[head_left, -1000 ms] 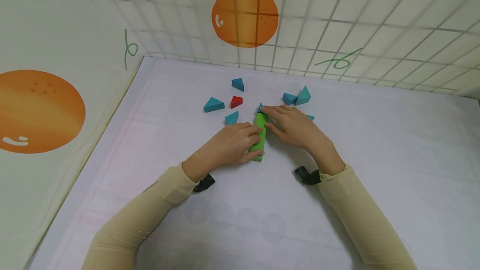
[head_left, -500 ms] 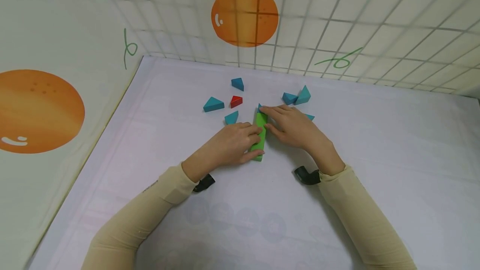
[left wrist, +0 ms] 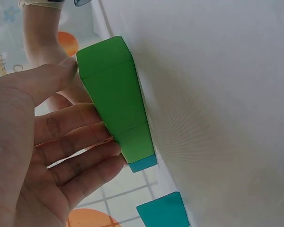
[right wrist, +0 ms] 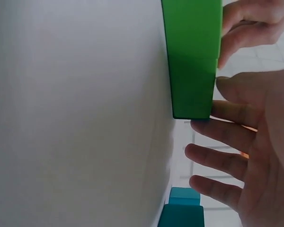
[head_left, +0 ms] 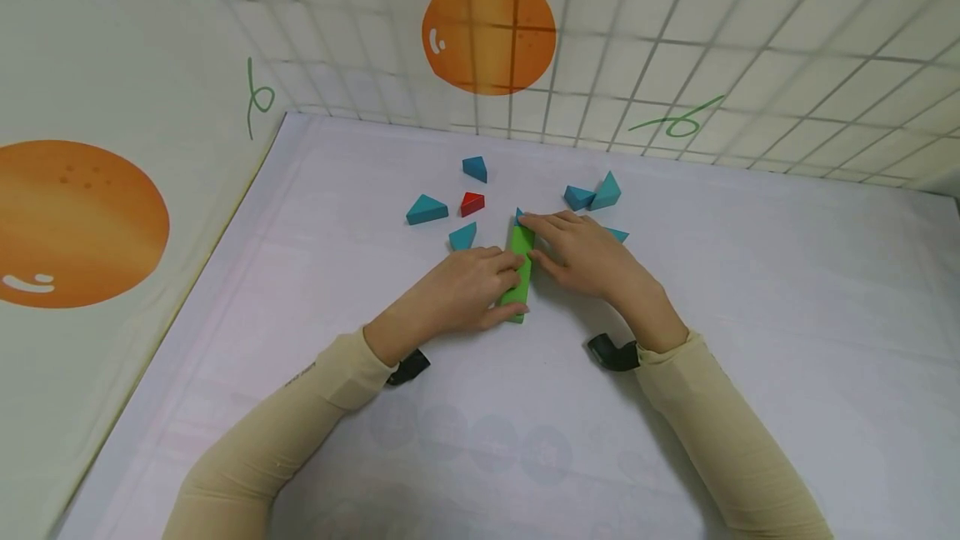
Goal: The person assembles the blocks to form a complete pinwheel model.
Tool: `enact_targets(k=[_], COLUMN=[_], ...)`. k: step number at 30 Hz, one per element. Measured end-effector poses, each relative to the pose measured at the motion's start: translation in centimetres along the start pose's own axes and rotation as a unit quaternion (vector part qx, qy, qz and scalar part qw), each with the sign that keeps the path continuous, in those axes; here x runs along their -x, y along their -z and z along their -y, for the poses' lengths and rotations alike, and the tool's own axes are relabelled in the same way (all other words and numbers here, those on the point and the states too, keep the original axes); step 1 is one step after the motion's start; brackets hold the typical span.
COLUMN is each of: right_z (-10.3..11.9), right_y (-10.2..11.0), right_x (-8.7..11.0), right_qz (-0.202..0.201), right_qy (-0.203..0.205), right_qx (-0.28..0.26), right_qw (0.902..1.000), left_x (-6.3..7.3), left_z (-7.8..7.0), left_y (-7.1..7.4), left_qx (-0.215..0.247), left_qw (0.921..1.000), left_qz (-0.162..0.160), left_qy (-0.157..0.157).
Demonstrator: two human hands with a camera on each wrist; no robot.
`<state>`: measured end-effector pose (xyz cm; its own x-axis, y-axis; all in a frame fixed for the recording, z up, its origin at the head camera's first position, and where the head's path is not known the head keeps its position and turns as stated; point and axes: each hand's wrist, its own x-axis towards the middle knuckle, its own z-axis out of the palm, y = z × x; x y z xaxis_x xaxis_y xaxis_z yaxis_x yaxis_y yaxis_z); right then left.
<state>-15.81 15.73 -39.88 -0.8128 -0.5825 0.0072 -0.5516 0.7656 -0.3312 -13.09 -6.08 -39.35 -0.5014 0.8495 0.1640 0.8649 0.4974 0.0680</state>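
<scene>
A row of green blocks [head_left: 522,238] lies on the table, pointing away from me, with seams visible in the left wrist view. A small blue triangular block [head_left: 518,217] sits at its far end. My left hand [head_left: 461,290] touches the row from the left; its thumb is at the near end and the fingertips reach the green side [left wrist: 116,99]. From the right, my right hand [head_left: 592,252] has its forefinger by the blue triangle and its thumb at the green side [right wrist: 194,85]. The right hand's other fingers are spread, touching nothing.
Left of the row lie a red triangular block [head_left: 472,205] and blue blocks [head_left: 427,210], one partly behind my left hand. More blue blocks [head_left: 606,192] lie beyond my right hand, one half hidden by it. A patterned wall [head_left: 360,65] borders the table's back.
</scene>
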Motion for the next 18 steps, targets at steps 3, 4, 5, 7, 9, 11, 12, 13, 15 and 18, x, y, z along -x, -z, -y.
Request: enact_targets(k=[3, 4, 5, 7, 9, 11, 12, 13, 15, 18], right_z=[0.05, 0.08, 0.10, 0.18, 0.23, 0.26, 0.26, 0.25, 0.23, 0.24], right_y=[0.04, 0.06, 0.09, 0.15, 0.18, 0.17, 0.16, 0.14, 0.10, 0.10], right_x=[0.02, 0.03, 0.04, 0.08, 0.09, 0.10, 0.11, 0.10, 0.09, 0.08], right_qz=[0.003, 0.003, 0.004, 0.005, 0.005, 0.003, 0.003, 0.002, 0.003, 0.003], right_qy=[-0.003, -0.004, -0.004, -0.005, -0.006, -0.007, -0.007, -0.007, -0.008, -0.007], right_qx=[0.001, 0.001, 0.000, 0.001, 0.002, 0.005, 0.005, 0.005, 0.006, 0.004], right_qw=[1.0000, 1.0000, 1.0000, 1.0000, 1.0000, 1.0000, 1.0000, 1.0000, 0.9999, 1.0000], left_x=[-0.02, -0.02, -0.01, 0.00, 0.01, 0.01, 0.00, -0.01, -0.03, -0.05], left_z=[-0.06, -0.09, -0.12, -0.16, -0.18, -0.20, -0.20, -0.20, -0.20, -0.20], left_y=[0.05, 0.08, 0.13, 0.20, 0.24, 0.25, 0.24, 0.24, 0.23, 0.21], left_qx=[-0.001, -0.001, -0.001, -0.001, -0.002, -0.003, -0.003, -0.003, -0.003, -0.002], left_qw=[1.0000, 1.0000, 1.0000, 1.0000, 1.0000, 0.9999, 0.9999, 0.9999, 0.9999, 0.9999], left_qz=[0.004, 0.004, 0.005, 0.007, 0.007, 0.008, 0.008, 0.008, 0.010, 0.011], left_qy=[0.002, 0.003, 0.004, 0.005, 0.006, 0.006, 0.006, 0.006, 0.006, 0.007])
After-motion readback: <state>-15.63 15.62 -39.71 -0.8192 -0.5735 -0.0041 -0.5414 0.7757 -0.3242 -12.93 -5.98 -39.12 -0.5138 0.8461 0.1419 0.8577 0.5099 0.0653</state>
